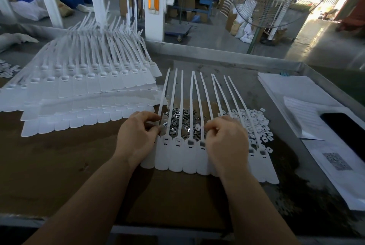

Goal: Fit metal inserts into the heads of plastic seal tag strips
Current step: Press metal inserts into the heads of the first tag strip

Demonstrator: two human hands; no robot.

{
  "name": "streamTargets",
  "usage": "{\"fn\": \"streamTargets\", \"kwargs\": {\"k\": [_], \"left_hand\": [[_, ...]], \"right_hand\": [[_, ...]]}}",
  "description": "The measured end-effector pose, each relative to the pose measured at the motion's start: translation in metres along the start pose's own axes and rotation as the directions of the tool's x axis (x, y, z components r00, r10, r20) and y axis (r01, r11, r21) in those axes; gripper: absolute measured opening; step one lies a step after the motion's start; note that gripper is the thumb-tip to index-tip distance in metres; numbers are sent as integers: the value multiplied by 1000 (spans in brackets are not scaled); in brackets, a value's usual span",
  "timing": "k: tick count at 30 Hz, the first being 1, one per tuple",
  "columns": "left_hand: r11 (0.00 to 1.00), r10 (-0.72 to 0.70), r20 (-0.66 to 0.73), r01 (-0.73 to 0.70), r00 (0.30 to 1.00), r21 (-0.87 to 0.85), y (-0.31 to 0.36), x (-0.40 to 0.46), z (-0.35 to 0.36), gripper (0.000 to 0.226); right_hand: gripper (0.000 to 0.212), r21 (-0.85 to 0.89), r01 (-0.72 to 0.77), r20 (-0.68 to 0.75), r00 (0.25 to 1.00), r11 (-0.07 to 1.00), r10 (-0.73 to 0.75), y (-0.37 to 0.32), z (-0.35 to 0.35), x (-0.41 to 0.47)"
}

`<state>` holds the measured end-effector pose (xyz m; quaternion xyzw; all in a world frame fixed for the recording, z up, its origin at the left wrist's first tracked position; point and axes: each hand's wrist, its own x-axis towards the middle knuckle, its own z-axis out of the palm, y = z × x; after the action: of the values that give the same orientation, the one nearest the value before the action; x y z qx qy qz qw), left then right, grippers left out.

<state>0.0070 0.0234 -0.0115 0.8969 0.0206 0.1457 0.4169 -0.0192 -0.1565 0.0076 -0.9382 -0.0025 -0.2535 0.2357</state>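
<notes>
A joined row of white seal tag strips (177, 158) lies flat in front of me, tails pointing away. Some heads near the middle and far right show dark metal inserts, while two heads on the left show bare slots. A heap of small metal inserts (181, 120) lies under the tails. My left hand (136, 136) has curled fingers at the row's left end, pinching near the leftmost tail. My right hand (227, 142) hovers over the row's right half, fingertips pinched together; what they hold is too small to make out.
Stacks of joined white tag strips (83, 90) cover the left of the metal table (197, 55). A pile of small white plastic caps (254, 124) lies to the right of the inserts. White papers (292, 90) and a dark phone (347, 128) sit at far right.
</notes>
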Motion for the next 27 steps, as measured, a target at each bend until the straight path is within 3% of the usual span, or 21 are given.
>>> {"fn": "streamTargets", "kwargs": {"k": [5,10,16,20,24,27], "left_hand": [[1000,-5,-3,5,1000,-8,1,-1,-1,23],[1000,-8,4,8,1000,-16,1,-1,0,24],[1000,-8,9,8,1000,-15,0,-1,0,24],[1000,1,11,-1,1000,-18,0,-1,-1,24],[1000,5,13,-5,1000,-17,1,-1,-1,24],[1000,5,4,-5,1000,-17,1,-2,0,24]], "right_hand": [[24,-169,-171,53,982,971,182,17,-8,12],[23,-257,-132,101,982,957,162,18,-6,14],[12,-215,-118,55,990,970,132,16,-7,16],[7,-10,-21,40,999,1000,21,13,-10,15],[10,307,43,141,986,951,-90,6,-8,9],[11,386,33,178,978,922,-109,5,-3,1]]}}
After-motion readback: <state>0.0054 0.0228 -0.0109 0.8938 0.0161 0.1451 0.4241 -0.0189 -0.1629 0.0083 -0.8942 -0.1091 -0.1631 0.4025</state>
